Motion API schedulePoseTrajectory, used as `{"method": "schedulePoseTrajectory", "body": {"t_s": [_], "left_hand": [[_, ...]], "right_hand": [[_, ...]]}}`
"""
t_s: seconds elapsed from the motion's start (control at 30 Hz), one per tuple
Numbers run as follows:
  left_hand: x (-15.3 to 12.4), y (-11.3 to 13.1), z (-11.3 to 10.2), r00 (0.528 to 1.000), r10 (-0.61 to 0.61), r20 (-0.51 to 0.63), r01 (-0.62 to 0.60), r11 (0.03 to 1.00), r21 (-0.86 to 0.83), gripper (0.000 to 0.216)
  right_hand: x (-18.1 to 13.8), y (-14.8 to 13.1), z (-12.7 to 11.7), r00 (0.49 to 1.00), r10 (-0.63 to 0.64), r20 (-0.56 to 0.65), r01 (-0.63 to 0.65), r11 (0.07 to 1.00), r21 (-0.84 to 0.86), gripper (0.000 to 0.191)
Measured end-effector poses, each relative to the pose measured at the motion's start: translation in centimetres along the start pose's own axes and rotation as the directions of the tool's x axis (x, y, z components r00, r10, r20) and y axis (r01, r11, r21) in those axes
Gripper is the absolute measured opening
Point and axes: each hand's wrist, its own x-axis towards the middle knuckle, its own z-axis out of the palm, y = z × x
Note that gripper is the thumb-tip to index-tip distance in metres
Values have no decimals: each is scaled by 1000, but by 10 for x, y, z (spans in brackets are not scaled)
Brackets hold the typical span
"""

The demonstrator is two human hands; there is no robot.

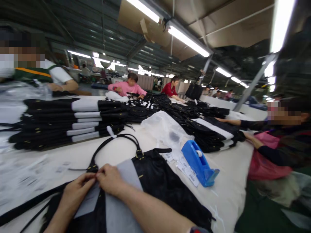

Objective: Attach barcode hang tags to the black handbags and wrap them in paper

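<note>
A black handbag (160,181) lies on the table in front of me, a grey-white band (128,174) wrapped round its body. Its looped handle (96,150) stretches away from me, with gold-toned fittings at the ends. My left hand (75,191) and my right hand (109,179) meet at the near handle base on the bag's top edge. Both have fingertips pinched together; what lies between them is hidden. Under my left hand is a pale card (88,202). A white twisted piece (110,131) sits around the handle loop.
A blue tape dispenser (198,165) stands to the right, beside barcode labels (187,171). Stacked black bags (53,124) rise at the left, with another stack (209,136) beyond the dispenser. Clear plastic bags (21,181) cover the left side. Several co-workers sit around the table.
</note>
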Motion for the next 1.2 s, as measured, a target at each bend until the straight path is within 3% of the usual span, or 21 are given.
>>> {"method": "schedulePoseTrajectory", "body": {"t_s": [0.13, 0.3, 0.4, 0.5, 0.6, 0.73, 0.83, 1.0, 1.1, 1.2], "left_hand": [[-12, -3, 1, 997, -58, -48, 52, 991, -121, 30], [-29, 7, -17, 978, -88, -190, 100, 993, 54, 35], [-55, 20, -23, 998, -17, -59, 28, 982, 188, 31], [-83, 29, -18, 994, 42, 103, -71, 953, 293, 49], [-99, 31, -7, 993, -10, 118, -36, 922, 385, 54], [-103, 32, 0, 996, 32, 81, -68, 869, 490, 34], [-103, 34, -1, 983, 119, 136, -179, 759, 626, 23], [-110, 44, -10, 948, 129, 291, -313, 545, 778, 26], [-122, 55, -14, 929, 181, 323, -370, 471, 801, 27], [-136, 65, -15, 900, 240, 363, -433, 421, 797, 26]], "right_hand": [[-8, -5, -8, 997, -63, -31, 66, 995, 71, 8], [-3, 1, -4, 996, -74, 45, 63, 974, 217, 7], [-4, 3, -4, 994, -94, 52, 78, 964, 254, 6], [-5, 5, -4, 992, -117, 42, 101, 958, 270, 7], [-5, 7, -3, 990, -141, 29, 128, 953, 276, 8], [-6, 8, -3, 982, -189, 24, 176, 946, 271, 10], [-9, 7, -6, 973, -229, 34, 212, 940, 268, 15], [-14, 8, -11, 968, -246, 53, 225, 939, 261, 30], [-16, 10, -12, 977, -213, 18, 199, 935, 293, 41], [-14, 13, -11, 972, -234, -4, 229, 948, 221, 42]]}}
